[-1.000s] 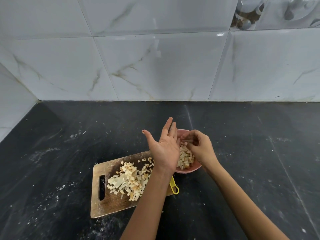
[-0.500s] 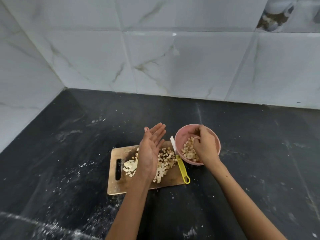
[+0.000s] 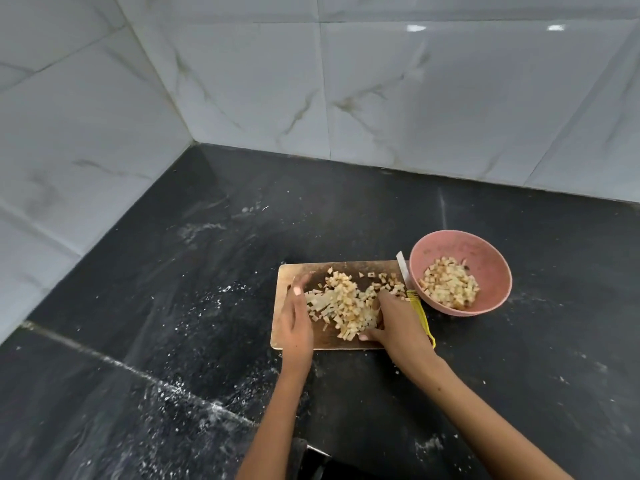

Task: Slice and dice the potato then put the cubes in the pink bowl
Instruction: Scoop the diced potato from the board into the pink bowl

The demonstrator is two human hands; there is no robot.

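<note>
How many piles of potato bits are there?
2. One pile lies on the cutting board, between the left hand and the right hand. The other pile is in the pink bowl. Some bits may hide behind the hands.

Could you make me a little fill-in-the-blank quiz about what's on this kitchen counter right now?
1. The diced potato in the bowl sits in a bowl coloured ____.
2. The left hand and right hand flank a pile of potato cubes lying on the wooden ____.
3. The knife between board and bowl has a handle coloured ____.
4. The countertop is coloured ____.

Missing words: pink; cutting board; yellow; black
</note>
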